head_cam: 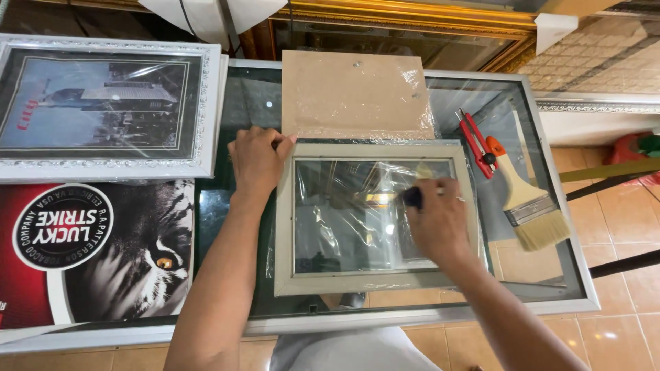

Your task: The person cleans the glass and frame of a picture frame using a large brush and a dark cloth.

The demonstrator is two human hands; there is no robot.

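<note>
A pale grey picture frame (285,227) with clear glass lies flat on a glass-topped table (574,275). My left hand (258,161) rests on the frame's upper left corner, fingers curled over its edge. My right hand (436,220) is closed around a small dark-handled tool (412,197) held against the glass near the frame's upper right. Clear plastic film (385,178) lies crinkled across the glass under that hand. A brown backing board (354,93) sits just beyond the frame's top edge.
A flat paintbrush (526,203) and a red utility knife (476,141) lie to the right. A white ornate framed picture (110,106) and a red-and-black tiger poster (96,251) are at the left. Gold frames (412,17) stand behind; tiled floor lies below.
</note>
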